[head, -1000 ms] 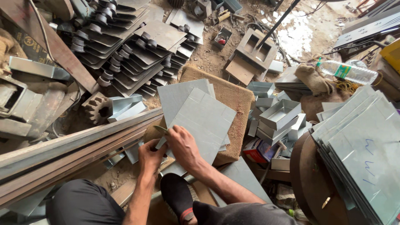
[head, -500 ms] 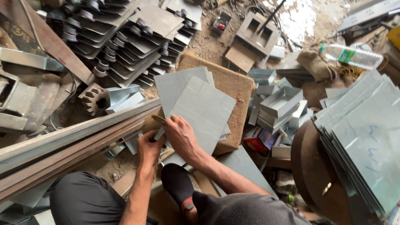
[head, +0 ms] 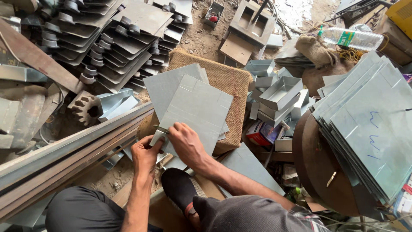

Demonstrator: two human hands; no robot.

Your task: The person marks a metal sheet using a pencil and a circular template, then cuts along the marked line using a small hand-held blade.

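Both hands are sitting a touch lower and closer to the body than a second ago, while the grey metal sheet [head: 195, 114] is lying where it was on the burlap-covered block [head: 231, 86]. On that sheet's near left corner the left hand [head: 145, 155] is pinching the edge, its grip clenched on the metal. Just right of it, the right hand [head: 186, 144] is pressing down on the same corner, fingers curled around a slim dark tool [head: 162, 129] (too small to say what kind). Under the top sheet a second grey sheet [head: 165, 86] is showing at the far left. Left of the block, long steel bars [head: 64, 159] are running diagonally past a rusty gear [head: 83, 107]. Right of the block, folded metal trays [head: 281, 92] are piling up, and further right a stack of flat sheets [head: 369, 124] is resting on a round brown table [head: 317, 167]. A black shoe [head: 180, 189] is showing just below the hands.
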